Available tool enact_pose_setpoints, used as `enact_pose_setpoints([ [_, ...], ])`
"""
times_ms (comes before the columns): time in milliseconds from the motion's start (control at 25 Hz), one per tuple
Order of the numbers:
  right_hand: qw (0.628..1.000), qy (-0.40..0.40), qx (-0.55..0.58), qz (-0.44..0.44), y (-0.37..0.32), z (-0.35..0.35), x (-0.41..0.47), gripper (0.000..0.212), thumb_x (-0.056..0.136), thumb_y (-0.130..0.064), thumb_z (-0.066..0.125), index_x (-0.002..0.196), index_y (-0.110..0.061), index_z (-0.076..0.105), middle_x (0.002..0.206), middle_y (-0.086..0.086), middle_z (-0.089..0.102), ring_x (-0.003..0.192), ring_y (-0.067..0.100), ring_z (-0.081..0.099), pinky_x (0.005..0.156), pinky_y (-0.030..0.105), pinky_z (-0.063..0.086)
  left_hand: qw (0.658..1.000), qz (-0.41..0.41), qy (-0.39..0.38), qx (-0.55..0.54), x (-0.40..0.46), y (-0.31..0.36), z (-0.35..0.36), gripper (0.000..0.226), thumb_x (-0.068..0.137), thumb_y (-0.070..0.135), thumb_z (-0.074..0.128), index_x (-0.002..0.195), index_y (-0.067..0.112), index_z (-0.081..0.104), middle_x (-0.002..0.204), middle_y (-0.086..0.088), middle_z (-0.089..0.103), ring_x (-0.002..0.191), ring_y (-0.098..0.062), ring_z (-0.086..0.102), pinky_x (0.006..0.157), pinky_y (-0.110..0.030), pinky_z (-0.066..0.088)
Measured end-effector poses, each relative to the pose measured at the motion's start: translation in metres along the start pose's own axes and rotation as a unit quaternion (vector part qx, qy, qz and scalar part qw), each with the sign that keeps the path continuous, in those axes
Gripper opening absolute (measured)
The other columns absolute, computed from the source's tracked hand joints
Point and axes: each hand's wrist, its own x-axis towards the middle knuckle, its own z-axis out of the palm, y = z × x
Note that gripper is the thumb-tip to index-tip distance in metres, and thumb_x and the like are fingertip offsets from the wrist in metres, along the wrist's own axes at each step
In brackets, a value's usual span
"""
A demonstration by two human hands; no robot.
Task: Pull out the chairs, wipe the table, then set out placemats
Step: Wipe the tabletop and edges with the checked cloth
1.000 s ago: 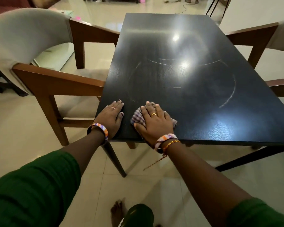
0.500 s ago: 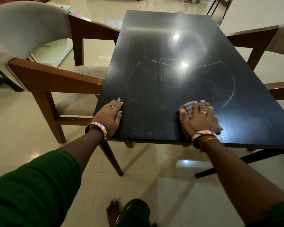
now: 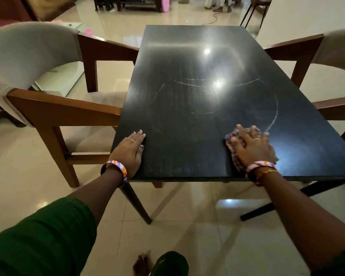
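Two hands lie on the near end of the dark table. The right hand presses a checked cloth flat against the top, fingers straight and spread over it; the hand is blurred, and only the cloth's left edge shows from beneath the palm and fingers. The cloth sits near the front edge, right of the middle, just inside a faint pale arc drawn across the tabletop. The left hand rests flat and open at the near left corner, fingers straight and together, holding nothing, its palm at the table's edge. Each wrist carries a striped bangle, and the right wrist also has a thin orange thread.

The tabletop is glossy, with two bright light spots near the centre and smeared streaks around them.

A chair with a wooden frame and pale curved back stands at the left side, its arm touching or nearly touching the table edge. Another such chair stands on the right, partly cut off by the frame. Below, green sleeves cover the upper arms, and a bare foot shows on the shiny tiled floor. Far behind, a pink bucket stands on the floor.
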Motion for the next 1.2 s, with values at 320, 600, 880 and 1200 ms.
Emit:
enact_pose_setpoints([
  [320,0.996,0.006,-0.031,-0.082,-0.080,0.025,-0.029,0.055,0.095,-0.056,0.023,0.147,-0.039,0.015,0.159,0.001,0.004,0.144,0.034,0.004,0.113,0.052,0.010,0.996,-0.061,0.046,0.036,0.001,0.000,0.001,0.052,0.097,0.025,0.033,0.144,0.008,0.020,0.156,-0.008,0.002,0.144,-0.024,-0.001,0.116,-0.035,0.007],
  [600,0.947,-0.043,-0.019,-0.317,-0.132,0.054,-0.060,0.052,0.094,-0.055,0.025,0.145,-0.043,0.018,0.159,-0.003,0.010,0.145,0.027,0.007,0.114,0.046,0.013,0.921,-0.385,0.062,-0.022,0.015,-0.004,-0.004,0.049,0.098,0.031,0.025,0.126,-0.004,0.044,0.133,-0.025,0.047,0.125,-0.038,0.041,0.105,-0.045,0.033],
  [880,0.996,0.019,-0.037,0.074,-0.014,0.010,-0.002,0.056,0.094,-0.058,0.022,0.147,-0.040,0.017,0.159,-0.002,0.009,0.143,0.032,0.010,0.111,0.058,0.018,0.892,-0.442,0.059,-0.073,0.027,-0.005,-0.003,0.054,0.099,0.036,0.018,0.112,0.000,0.055,0.111,-0.020,0.062,0.102,-0.035,0.056,0.082,-0.042,0.039],
  [1200,0.985,-0.014,-0.031,-0.166,-0.168,0.054,-0.043,0.057,0.093,-0.055,0.030,0.146,-0.038,0.019,0.159,0.003,0.006,0.144,0.035,0.006,0.113,0.051,0.010,0.904,-0.414,0.042,-0.095,0.029,-0.015,-0.002,0.050,0.099,0.035,0.022,0.105,-0.001,0.057,0.095,-0.017,0.061,0.079,-0.027,0.053,0.069,-0.036,0.038],
])
